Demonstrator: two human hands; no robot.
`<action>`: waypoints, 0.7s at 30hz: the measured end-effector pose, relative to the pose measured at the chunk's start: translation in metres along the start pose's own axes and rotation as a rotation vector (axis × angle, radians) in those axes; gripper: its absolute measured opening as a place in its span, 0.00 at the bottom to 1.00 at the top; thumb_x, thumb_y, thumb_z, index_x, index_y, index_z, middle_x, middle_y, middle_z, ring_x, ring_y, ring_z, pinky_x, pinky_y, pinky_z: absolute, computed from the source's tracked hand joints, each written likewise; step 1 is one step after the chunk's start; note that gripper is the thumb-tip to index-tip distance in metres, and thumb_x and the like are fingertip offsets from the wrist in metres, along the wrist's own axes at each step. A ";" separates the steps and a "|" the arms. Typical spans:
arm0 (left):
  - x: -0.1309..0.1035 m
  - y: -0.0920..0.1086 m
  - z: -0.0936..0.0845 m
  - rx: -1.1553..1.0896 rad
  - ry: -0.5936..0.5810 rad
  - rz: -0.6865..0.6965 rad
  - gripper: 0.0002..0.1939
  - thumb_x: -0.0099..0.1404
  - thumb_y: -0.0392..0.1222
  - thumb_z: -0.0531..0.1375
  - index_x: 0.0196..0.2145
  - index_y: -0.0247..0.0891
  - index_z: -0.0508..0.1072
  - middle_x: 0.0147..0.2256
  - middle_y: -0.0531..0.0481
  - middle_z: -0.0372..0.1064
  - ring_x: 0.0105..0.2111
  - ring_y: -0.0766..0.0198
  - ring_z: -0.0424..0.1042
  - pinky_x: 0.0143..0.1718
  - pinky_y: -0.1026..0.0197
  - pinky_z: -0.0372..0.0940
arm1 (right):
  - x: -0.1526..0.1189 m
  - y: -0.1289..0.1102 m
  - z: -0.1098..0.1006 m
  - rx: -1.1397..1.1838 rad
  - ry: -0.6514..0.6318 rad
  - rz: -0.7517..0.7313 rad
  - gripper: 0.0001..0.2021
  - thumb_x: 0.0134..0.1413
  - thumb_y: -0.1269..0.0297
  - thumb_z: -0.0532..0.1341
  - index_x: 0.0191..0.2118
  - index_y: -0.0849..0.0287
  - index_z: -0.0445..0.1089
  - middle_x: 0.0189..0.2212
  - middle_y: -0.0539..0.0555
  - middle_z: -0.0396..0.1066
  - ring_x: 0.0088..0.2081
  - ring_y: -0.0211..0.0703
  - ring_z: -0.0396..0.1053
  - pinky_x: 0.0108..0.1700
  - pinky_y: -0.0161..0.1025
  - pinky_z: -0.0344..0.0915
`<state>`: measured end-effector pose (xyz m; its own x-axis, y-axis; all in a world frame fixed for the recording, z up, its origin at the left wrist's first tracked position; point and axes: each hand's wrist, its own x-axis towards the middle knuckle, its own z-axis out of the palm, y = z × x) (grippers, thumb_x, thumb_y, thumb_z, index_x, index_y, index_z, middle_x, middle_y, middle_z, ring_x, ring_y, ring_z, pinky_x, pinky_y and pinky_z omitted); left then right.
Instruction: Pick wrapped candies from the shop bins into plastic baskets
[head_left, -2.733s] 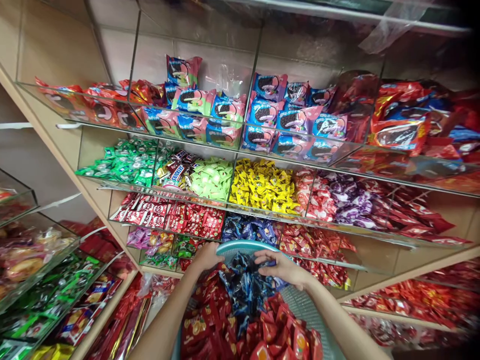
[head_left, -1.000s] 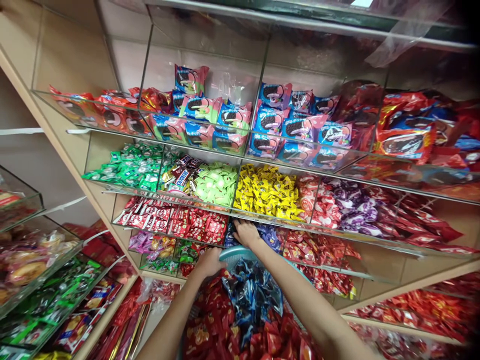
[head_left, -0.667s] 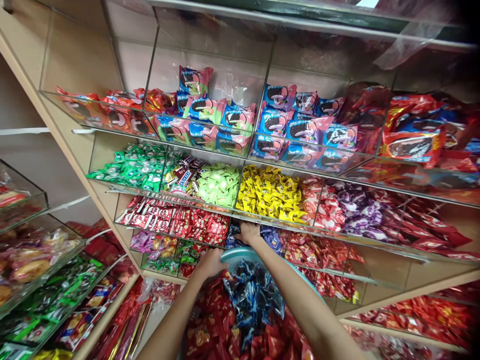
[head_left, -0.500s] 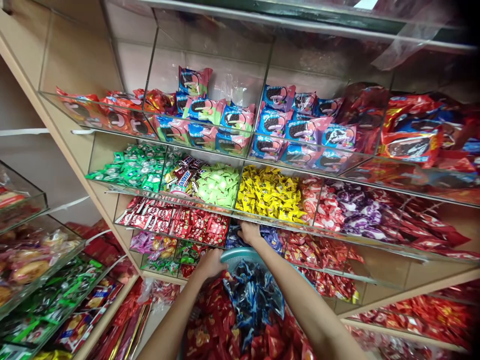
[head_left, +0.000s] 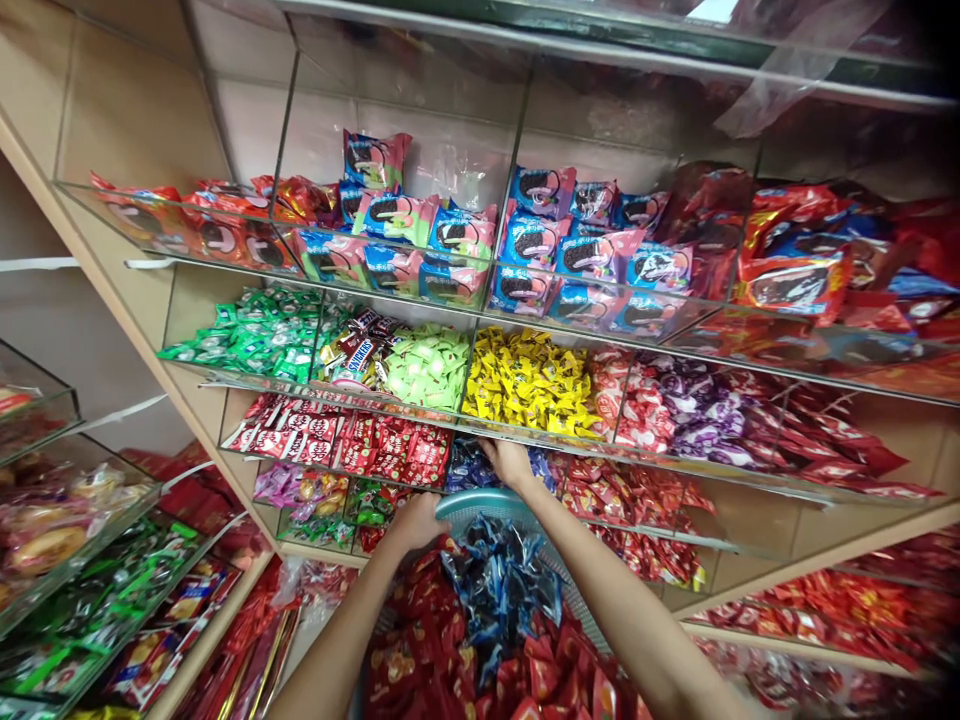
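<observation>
A teal basket (head_left: 486, 499) at the lower middle holds blue-black packets (head_left: 502, 585) on top of red packets (head_left: 420, 650). My left hand (head_left: 417, 524) is closed on the basket's rim at its left. Beyond the rim, my right hand (head_left: 507, 464) reaches into a shelf compartment of dark blue wrapped sweets (head_left: 469, 468), under the shelf of yellow sweets (head_left: 529, 385). Its fingertips are hidden among the sweets and behind the shelf edge, so whether it holds any does not show.
Clear shelf dividers (head_left: 510, 160) separate the packets above. Green sweets (head_left: 262, 335) lie to the left, purple ones (head_left: 697, 400) to the right. A slanted wooden side panel (head_left: 112, 270) and another rack of packets (head_left: 90, 600) stand at left.
The view has shifted slightly, so the shelves appear a little further left. My right hand has moved slightly within the dark blue sweets; my left hand stays on the rim.
</observation>
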<state>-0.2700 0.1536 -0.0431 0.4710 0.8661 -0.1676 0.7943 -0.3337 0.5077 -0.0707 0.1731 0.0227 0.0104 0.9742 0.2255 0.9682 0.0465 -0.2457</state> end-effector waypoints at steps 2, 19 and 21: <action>0.001 -0.001 0.001 -0.001 -0.001 0.006 0.14 0.49 0.49 0.59 0.33 0.39 0.71 0.32 0.49 0.72 0.32 0.62 0.70 0.29 0.67 0.57 | -0.006 0.002 0.000 0.172 0.062 0.017 0.13 0.57 0.61 0.48 0.40 0.56 0.67 0.40 0.54 0.70 0.45 0.46 0.65 0.47 0.39 0.58; -0.002 0.007 -0.005 0.006 -0.023 -0.028 0.15 0.50 0.49 0.59 0.34 0.38 0.71 0.32 0.49 0.72 0.32 0.62 0.70 0.29 0.67 0.56 | -0.148 0.059 -0.073 0.629 -0.083 0.047 0.12 0.54 0.54 0.52 0.30 0.56 0.66 0.29 0.51 0.68 0.33 0.41 0.65 0.37 0.38 0.61; -0.003 0.008 -0.006 0.015 -0.027 -0.036 0.15 0.50 0.49 0.59 0.33 0.38 0.71 0.32 0.49 0.72 0.32 0.62 0.70 0.29 0.67 0.56 | -0.161 0.072 -0.071 0.555 -0.104 0.081 0.12 0.54 0.55 0.52 0.29 0.56 0.65 0.28 0.51 0.68 0.32 0.41 0.65 0.36 0.38 0.61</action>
<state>-0.2673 0.1508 -0.0335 0.4520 0.8674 -0.2079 0.8163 -0.3083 0.4884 0.0146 0.0036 0.0356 0.0277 0.9948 0.0978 0.6885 0.0520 -0.7233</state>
